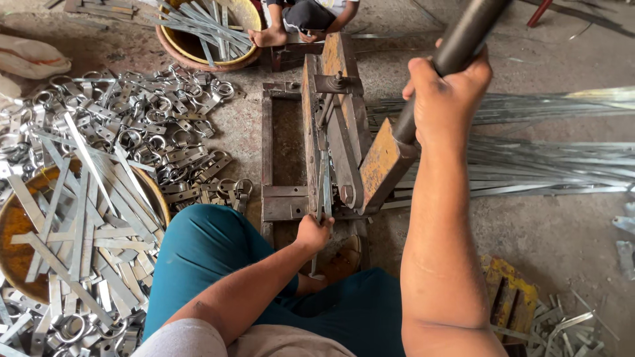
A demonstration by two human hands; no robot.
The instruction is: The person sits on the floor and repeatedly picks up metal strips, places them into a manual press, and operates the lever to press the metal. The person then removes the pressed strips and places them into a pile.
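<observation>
Metal strip (323, 188) is fed upright into the rusty lever cutter (334, 142) on the floor, left hand (313, 231) pinching its lower end, right hand (444, 92) wrapped tight around the dark lever handle (463, 36), which is up. So looks like the strip is being lined up for a cut; next move probably needs a firm pull down while keeping it steady. Can't see the blade clearly. Cut strips fill the yellow basin (13, 264) at left, long strips (529, 165) at right. No labels anywhere.
</observation>
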